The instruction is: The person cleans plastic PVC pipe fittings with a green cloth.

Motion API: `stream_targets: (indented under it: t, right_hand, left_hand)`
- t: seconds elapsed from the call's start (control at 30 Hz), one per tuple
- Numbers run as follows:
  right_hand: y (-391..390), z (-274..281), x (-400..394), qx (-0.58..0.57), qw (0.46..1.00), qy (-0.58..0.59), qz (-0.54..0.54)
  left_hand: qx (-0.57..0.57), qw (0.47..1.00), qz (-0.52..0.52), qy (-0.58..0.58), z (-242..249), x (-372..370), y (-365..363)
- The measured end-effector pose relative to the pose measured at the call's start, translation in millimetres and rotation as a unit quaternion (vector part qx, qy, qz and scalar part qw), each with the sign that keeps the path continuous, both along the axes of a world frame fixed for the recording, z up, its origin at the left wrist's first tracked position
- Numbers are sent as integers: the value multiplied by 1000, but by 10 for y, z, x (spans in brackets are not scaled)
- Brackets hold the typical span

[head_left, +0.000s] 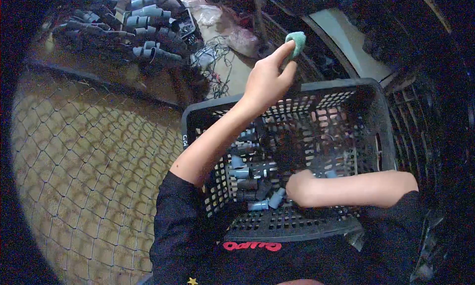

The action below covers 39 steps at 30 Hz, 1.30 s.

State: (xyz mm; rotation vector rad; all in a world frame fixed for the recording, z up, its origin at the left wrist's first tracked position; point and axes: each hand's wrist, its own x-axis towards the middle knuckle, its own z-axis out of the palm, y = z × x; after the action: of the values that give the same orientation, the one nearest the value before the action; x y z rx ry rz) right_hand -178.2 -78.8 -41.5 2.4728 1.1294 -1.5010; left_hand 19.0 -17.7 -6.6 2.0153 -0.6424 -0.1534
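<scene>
My left hand (269, 79) reaches out past the far rim of a black plastic basket (302, 230), with a small green cloth (297, 40) pinched at its fingertips. Lower down, over the inside of the basket, is my right hand (300, 187), its fingers blurred and turned down out of sight. Right beside it lies a grey-blue pipe fitting (277, 198). Another pipe fitting (258, 206) sits close to that one at the near side. Several more fittings (241, 173) lie along the basket's left part, some in dark shade.
A pile of grey pipe fittings (148, 23) is heaped at the back left. Wire mesh (99, 186) covers the left side. Beyond the basket are tangled dark cords (225, 62) and a plastic bag (242, 41). A dark crate wall (413, 121) stands at the right.
</scene>
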Motion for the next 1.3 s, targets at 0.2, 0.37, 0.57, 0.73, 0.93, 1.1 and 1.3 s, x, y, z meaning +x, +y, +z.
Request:
stream_targets:
  t: [0.2, 0.37, 0.57, 0.73, 0.93, 1.1, 1.3]
  right_hand:
    - [-626, 1018, 753, 312, 887, 14, -340]
    - [-1074, 893, 1237, 587, 520, -37, -619]
    - [-1286, 617, 1459, 599, 367, 124, -701]
    - [-1275, 636, 1284, 593, 403, 24, -697]
    - [-1274, 626, 1226, 597, 476, -3, -646]
    - [-1216, 584, 1183, 577, 477, -134, -649]
    - [-1200, 720, 1064, 555, 475, -78, -678]
  left_hand:
    - [-227, 967, 75, -91, -127, 186, 57]
    - [-269, 934, 101, -215, 139, 306, 263]
    - [75, 886, -130, -439, 130, -101, 60]
    - [69, 894, -92, -433, 187, -73, 10]
    - [71, 866, -94, -485, 281, -258, 12]
    - [64, 878, -76, -468, 254, -215, -2]
    - [93, 877, -63, -468, 294, -225, -15]
